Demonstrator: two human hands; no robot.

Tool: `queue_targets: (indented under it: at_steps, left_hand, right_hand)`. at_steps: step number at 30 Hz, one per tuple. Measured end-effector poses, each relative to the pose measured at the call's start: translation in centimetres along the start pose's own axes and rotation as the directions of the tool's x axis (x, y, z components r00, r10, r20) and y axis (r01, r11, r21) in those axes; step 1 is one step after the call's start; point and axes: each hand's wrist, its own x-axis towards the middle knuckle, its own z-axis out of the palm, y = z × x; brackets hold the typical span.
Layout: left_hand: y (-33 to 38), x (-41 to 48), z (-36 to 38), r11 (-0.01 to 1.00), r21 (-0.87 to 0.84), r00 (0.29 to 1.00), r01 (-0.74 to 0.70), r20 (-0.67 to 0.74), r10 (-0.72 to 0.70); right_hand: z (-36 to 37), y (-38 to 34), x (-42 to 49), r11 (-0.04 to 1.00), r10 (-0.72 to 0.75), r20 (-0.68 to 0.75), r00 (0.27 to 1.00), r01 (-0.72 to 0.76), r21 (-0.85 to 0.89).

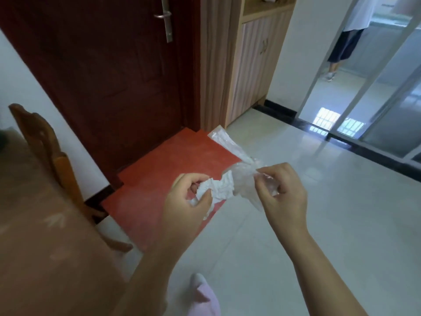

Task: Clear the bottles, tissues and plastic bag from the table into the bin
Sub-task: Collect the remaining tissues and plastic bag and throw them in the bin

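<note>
My left hand (189,201) grips a crumpled white tissue (219,189) in front of me, above the floor. My right hand (282,192) pinches a clear plastic bag (230,148), which trails up and to the left from my fingers. Tissue and bag touch between the two hands. No bottle and no bin are in view. The wooden table (41,236) fills the lower left.
A wooden chair (45,142) stands by the table against the wall. A dark red door (114,76) with a red mat (173,169) is ahead. Glossy tiled floor (319,224) spreads right. A person's legs (341,49) show beyond a glass sliding door (376,124).
</note>
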Motion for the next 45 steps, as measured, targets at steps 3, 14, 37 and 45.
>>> queue_targets:
  at_steps: [3,14,37,45]
  left_hand:
    - [-1.1,6.4,-1.0,1.0,0.019,0.997,-0.003,-0.073,0.004]
    - [-5.3,21.1,-6.1,0.998,0.054,0.957,0.039,-0.29,-0.022]
    - [-9.9,39.4,-17.8,0.948,0.093,0.523,0.304,-0.848,-0.085]
    - [-14.2,42.1,-27.5,0.958,0.009,0.388,0.285,-0.916,-0.106]
  right_hand:
    - [5.3,0.4,5.7,0.999,-0.035,0.068,0.997,0.033,0.03]
    - [21.7,0.1,17.9,0.97,-0.171,0.246,0.954,0.119,0.211]
    - [52.0,-7.3,33.8,0.688,-0.566,0.506,0.65,0.035,0.725]
    - [61.8,-14.9,32.4,0.619,-0.661,0.488,0.571,0.046,0.784]
